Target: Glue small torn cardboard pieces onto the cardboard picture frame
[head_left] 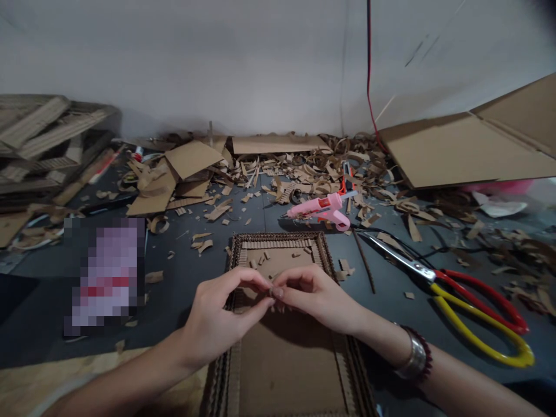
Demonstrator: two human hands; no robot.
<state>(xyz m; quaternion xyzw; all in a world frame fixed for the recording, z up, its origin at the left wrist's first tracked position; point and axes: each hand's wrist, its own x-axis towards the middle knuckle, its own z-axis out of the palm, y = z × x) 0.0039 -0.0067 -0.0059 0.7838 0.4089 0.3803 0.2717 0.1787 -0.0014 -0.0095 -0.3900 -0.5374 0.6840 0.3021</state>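
My left hand (232,304) and my right hand (310,295) meet fingertip to fingertip above a cardboard tray (295,370). Both are closed in a pinch on a small cardboard piece (273,292), mostly hidden by the fingers. The tray is rectangular, with a raised rim of stacked corrugated strips. Several small rolled or cut cardboard bits (262,259) lie inside it near the far end. A bracelet and a dark red band circle my right wrist.
Beyond the tray lies a pink hot glue gun (319,207). Scissors (430,275) with red and yellow handles rest at right. Cardboard scraps (295,168) cover the back of the table. A cardboard sheet (456,145) stands back right, stacked cardboard frames (43,139) left. A blurred-out object (106,278) lies left.
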